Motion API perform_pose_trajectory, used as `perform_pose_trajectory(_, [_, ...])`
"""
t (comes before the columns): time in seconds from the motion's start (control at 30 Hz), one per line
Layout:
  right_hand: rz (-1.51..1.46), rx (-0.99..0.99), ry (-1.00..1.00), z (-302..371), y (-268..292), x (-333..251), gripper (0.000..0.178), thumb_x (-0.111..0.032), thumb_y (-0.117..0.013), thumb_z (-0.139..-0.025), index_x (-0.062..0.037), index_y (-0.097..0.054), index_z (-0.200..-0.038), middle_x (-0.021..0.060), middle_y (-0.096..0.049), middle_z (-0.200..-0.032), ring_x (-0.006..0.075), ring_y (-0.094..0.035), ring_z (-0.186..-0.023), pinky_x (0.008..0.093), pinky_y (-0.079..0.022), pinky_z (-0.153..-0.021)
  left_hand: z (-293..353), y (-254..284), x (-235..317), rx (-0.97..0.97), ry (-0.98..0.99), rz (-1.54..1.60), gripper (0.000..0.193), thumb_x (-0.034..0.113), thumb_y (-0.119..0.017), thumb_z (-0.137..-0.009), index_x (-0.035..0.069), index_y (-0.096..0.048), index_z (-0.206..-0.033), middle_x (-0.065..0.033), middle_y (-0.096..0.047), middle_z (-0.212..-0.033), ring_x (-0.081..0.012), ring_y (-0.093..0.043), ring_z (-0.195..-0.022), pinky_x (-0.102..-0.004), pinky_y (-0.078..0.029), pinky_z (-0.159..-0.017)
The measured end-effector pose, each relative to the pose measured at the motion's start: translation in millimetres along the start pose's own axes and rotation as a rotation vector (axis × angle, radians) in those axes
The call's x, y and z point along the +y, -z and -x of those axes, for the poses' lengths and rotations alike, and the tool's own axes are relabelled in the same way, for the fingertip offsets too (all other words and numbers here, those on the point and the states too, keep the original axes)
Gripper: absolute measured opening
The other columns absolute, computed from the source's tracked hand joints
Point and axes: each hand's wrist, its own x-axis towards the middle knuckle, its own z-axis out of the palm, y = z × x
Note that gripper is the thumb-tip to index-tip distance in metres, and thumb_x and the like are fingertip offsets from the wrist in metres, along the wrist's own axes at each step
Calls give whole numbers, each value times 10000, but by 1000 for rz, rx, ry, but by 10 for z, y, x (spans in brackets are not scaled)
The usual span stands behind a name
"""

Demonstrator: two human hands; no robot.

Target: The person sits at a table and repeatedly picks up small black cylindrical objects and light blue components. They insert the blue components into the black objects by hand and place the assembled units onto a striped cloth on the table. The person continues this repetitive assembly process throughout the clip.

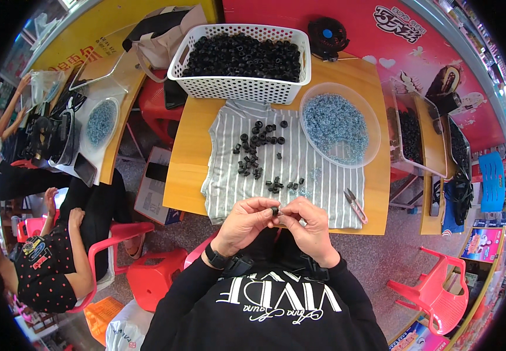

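Left hand (pixel 242 226) pinches a small black plastic piece (pixel 274 210); right hand (pixel 308 227): finger grip indeterminable. Step, as judged: close two-handed manipulation, calling next for steady alignment.

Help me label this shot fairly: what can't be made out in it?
All in the head view:
- Black piece at the left hand: its full shape, mostly covered by fingers.
- Right hand: whether it pinches anything, hidden by its own fingers.
- Blue beads: their number, too small and crowded.
- Basket: its lower contents, hidden beneath the top black pieces.
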Motion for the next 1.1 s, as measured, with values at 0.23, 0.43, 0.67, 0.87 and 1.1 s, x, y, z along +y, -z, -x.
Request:
perform_pose_trajectory(0.23, [169,22,140,5,-41,10,126,84,-706,-794,8,-660,-883,100,-604,-766,204,-638,-697,293,-483,-589,10,9,-70,-5,-6,2,229,31,-638,-945,-25,-643,-1167,-103,-686,-1062,-159,-657,-933,-293,-533,-831])
perform_pose_trajectory(0.43, [-45,-135,-47,-64,8,-45,95,53,-721,-821,2,-676,-888,59,-619,-769,135,-643,-679,244,-480,-586,39,75,4,-103,29,-98,215,54,-663,-931,-29,-655,-1129,-99,-686,-1063,-142,-645,-923,-284,-520,-817])
perform_pose_trajectory(0.67, [-198,-211,-270,-151,19,-106,127,37,-723,-833,0,-686,-948,3,-642,-784,61,-644,-714,216,-479,-584,62,37,75,-74,69,33,225,88,-695,-915,-21,-652,-1107,-93,-681,-1032,-145,-644,-896,-260,-517,-794])
perform_pose_trajectory(0.87, [60,-112,-170,-301,-9,-81,137,-8,-725,-823,-9,-677,-951,48,-633,-773,126,-630,-650,270,-483,-575,100,104,123,-68,-33,99,255,91,-682,-923,-30,-638,-1143,-111,-676,-1042,-170,-643,-893,-266,-519,-792])
perform_pose_trajectory(1.1, [709,-156,211,-891,-293,-11,186,-45,-659,-798,-40,-656,-983,154,-564,-909,346,-591,-919,437,-489,-737,120,341,257,20,-185,164,247,66,-647,-940,-36,-638,-1165,-125,-667,-1038,-192,-637,-886,-276,-518,-805])
